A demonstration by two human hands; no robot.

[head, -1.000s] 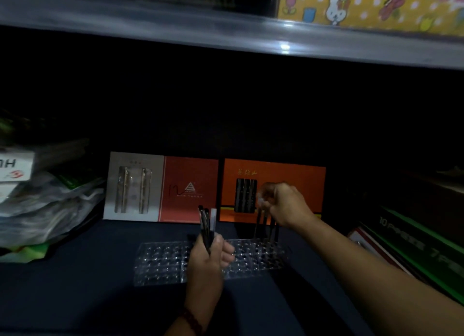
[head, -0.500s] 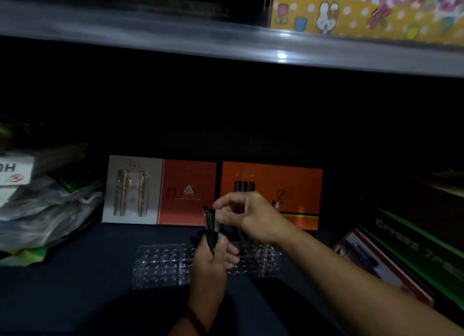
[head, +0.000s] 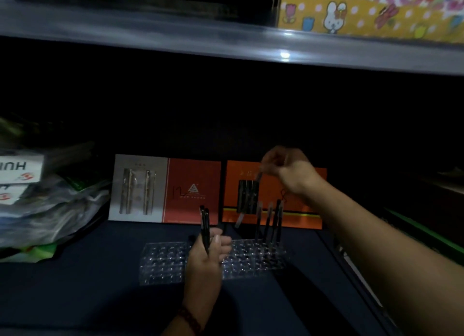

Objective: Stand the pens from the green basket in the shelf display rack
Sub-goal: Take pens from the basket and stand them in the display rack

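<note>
Left hand [head: 206,255] is curled round two dark slim pens [head: 204,225], holding them upright in front of the middle of the clear plastic display rack [head: 163,263]. The rack is a flat block with rows of round sockets, lying on the dark blue shelf board [head: 75,285]. Right hand [head: 288,171] is raised above the rack's right end, its fingertips pinching the top of a single thin pen [head: 259,177] that hangs down and leftward, blurred along its length. Beneath it several standing pens [head: 268,220] rise close together from the far right sockets, while the sockets left of them are open. At the far side, just beyond the rack, stand a flat grey-and-red cardboard pen box [head: 165,187] and a flat orange cardboard box [head: 301,210]. Crinkled plastic bags [head: 50,210] crowd the left edge, and green-edged dark boxes [head: 426,240] crowd the right. A glossy grey upper shelf lip [head: 226,42] closes the space overhead, with a yellow patterned box [head: 351,12] on it. The bay is dim.
</note>
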